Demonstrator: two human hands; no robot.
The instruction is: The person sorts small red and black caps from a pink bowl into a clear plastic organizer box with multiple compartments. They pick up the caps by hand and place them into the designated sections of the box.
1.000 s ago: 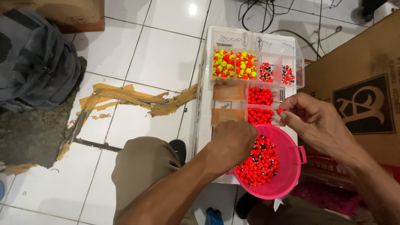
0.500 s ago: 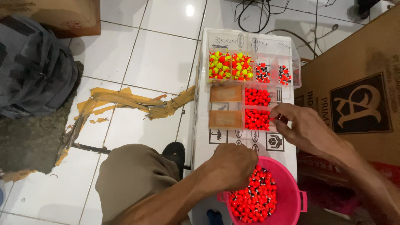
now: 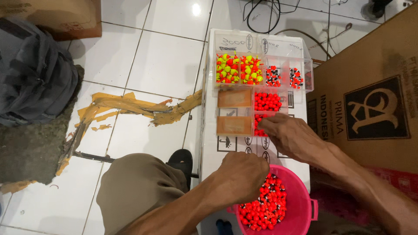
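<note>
Left hand: our left hand (image 3: 241, 178) is curled into a loose fist at the near left rim of the pink bucket (image 3: 305, 213), knuckles up; we cannot tell whether anything sits inside the fist.
Right hand: our right hand (image 3: 291, 138) reaches in from the right, fingertips pinched narrow and pressed into the nearest compartment of red beads (image 3: 260, 118); what they pinch is hidden under the fingers, so we cannot tell if a bead is held.
Bucket: it sits near us on the right, filled with orange-red beads (image 3: 263, 208), some with black-and-white bands.
Organizer: the clear compartment box (image 3: 261, 89) lies on a white carton (image 3: 209, 130), just beyond both hands.
Far row: two compartments of yellow-and-red beads (image 3: 238, 68) on the left, two of black-white-red beads (image 3: 283, 76) on the right.
Middle rows: two brownish compartments (image 3: 235, 111) on the left, red beads to their right; our right hand covers much of the nearer one.
Right side: a large brown cardboard box (image 3: 370, 87) stands just beside the carton.
Left side: a grey backpack (image 3: 30, 74) lies well apart on the white tiled floor (image 3: 165, 61), with torn brown tape (image 3: 130, 106) between it and the carton.
Near: our knee in khaki trousers (image 3: 139, 191) is just left of the left forearm.
</note>
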